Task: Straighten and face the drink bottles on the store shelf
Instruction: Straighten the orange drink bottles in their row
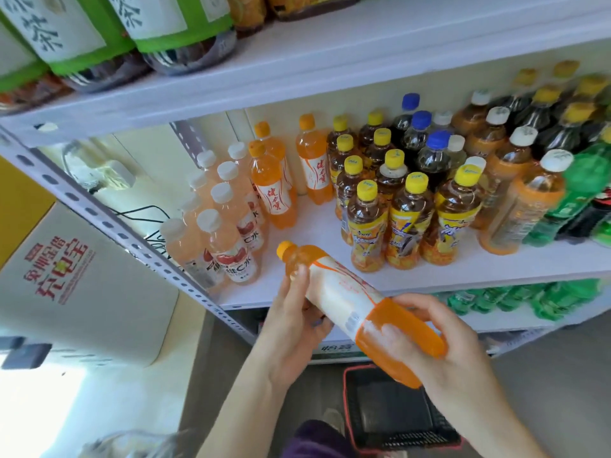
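1. On the white shelf (317,226), I saw rows of drink bottles upright, with standing orange bottles (274,193) toward the back.
2. The held orange bottle (344,292) lay tilted in the air just off the shelf's front edge, neck up-left.
3. The right hand (439,338) curled round its base, and the left hand (291,322) wrapped its shoulder; the label sat between the two grips.
4. Its orange cap (285,248) poked out beyond the left fingers.
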A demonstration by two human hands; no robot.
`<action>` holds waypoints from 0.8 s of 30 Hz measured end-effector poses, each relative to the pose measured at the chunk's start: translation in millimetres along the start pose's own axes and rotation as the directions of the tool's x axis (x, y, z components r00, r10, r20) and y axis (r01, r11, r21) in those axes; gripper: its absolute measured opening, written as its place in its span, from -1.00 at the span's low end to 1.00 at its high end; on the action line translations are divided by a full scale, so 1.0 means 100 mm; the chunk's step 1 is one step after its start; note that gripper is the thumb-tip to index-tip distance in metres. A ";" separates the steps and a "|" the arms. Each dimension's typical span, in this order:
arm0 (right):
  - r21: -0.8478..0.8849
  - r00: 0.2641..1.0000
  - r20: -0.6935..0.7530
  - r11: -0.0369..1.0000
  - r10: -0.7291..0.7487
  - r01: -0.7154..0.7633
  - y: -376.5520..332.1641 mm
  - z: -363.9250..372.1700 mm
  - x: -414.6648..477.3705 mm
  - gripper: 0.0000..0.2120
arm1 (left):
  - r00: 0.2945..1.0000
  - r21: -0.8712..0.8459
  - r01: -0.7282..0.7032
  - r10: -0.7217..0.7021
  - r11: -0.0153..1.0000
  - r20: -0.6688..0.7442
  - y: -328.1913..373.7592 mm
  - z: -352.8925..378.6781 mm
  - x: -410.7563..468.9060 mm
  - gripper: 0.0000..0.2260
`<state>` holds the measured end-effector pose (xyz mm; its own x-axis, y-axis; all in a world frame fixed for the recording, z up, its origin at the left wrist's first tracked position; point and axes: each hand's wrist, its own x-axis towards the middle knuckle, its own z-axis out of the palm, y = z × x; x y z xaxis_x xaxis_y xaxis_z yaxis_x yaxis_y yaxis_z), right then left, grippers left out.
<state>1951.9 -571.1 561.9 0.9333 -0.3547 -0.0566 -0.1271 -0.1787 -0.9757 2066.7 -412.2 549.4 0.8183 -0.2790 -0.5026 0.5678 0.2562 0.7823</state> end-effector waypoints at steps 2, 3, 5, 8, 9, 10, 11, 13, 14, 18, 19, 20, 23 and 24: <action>-0.217 0.976 -0.074 0.958 -0.207 0.187 -0.06 0.04 -0.06 -0.55 | 1.000 -0.017 0.019 -0.019 1.000 -0.003 -0.05 0.10 -0.05 -0.30; -0.309 0.948 -0.073 0.911 -0.309 0.273 -0.08 0.06 -0.08 -0.57 | 1.000 -0.047 0.026 -0.027 0.999 -0.016 -0.05 0.14 -0.06 -0.27; -0.448 0.911 -0.029 0.820 -0.412 0.357 -0.09 0.11 -0.11 -0.52 | 0.998 -0.144 0.032 -0.039 0.989 -0.048 -0.07 0.20 -0.05 -0.28; -0.564 0.901 0.086 0.725 -0.425 0.396 -0.06 0.13 -0.11 -0.45 | 0.994 -0.262 0.023 -0.050 0.965 -0.097 -0.09 0.25 -0.01 -0.38; -0.551 0.901 0.109 0.729 -0.420 0.406 -0.03 0.12 -0.11 -0.43 | 0.993 -0.286 0.016 -0.049 0.958 -0.111 -0.09 0.25 0.00 -0.41; -0.529 0.910 0.137 0.747 -0.392 0.402 -0.04 0.12 -0.10 -0.42 | 0.991 -0.304 0.007 -0.047 0.953 -0.123 -0.08 0.24 0.02 -0.44; -0.502 0.910 0.163 0.762 -0.380 0.408 -0.01 0.13 -0.10 -0.44 | 0.991 -0.319 0.003 -0.046 0.948 -0.127 -0.07 0.24 0.03 -0.46; -0.444 0.919 0.184 0.805 -0.349 0.394 0.00 0.17 -0.08 -0.49 | 0.991 -0.322 0.003 -0.045 0.947 -0.123 -0.03 0.23 0.03 -0.46; -0.416 0.930 0.183 0.832 -0.320 0.368 -0.01 0.18 -0.06 -0.50 | 0.992 -0.318 0.002 -0.042 0.948 -0.118 -0.02 0.23 0.04 -0.45; -0.140 0.978 0.194 0.985 -0.074 0.102 -0.05 0.14 -0.07 -0.43 | 0.995 -0.306 -0.019 -0.010 0.952 -0.095 0.01 0.21 0.08 -0.46; 0.010 0.961 0.271 0.998 0.056 -0.060 -0.09 0.13 -0.06 -0.36 | 0.997 -0.310 -0.015 -0.011 0.951 -0.082 0.01 0.21 0.07 -0.44; 0.090 0.898 0.406 0.971 0.169 -0.223 -0.19 0.12 -0.06 -0.25 | 0.998 -0.314 -0.010 -0.011 0.949 -0.065 0.03 0.22 0.06 -0.42; 0.271 0.774 0.526 0.794 0.352 -0.545 -0.11 0.09 -0.03 0.66 | 1.000 -0.318 0.000 0.001 0.948 0.003 0.01 0.22 0.07 -0.38; 0.194 0.671 0.618 0.749 0.409 -0.634 -0.14 0.12 0.00 0.74 | 1.000 -0.322 0.002 0.005 0.947 0.023 0.01 0.22 0.07 -0.37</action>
<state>1957.9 -557.1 573.3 0.7824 0.2562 -0.5677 -0.6218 0.2691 -0.7355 2071.4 -434.6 555.0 0.8189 -0.2987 -0.4900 0.5684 0.5395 0.6212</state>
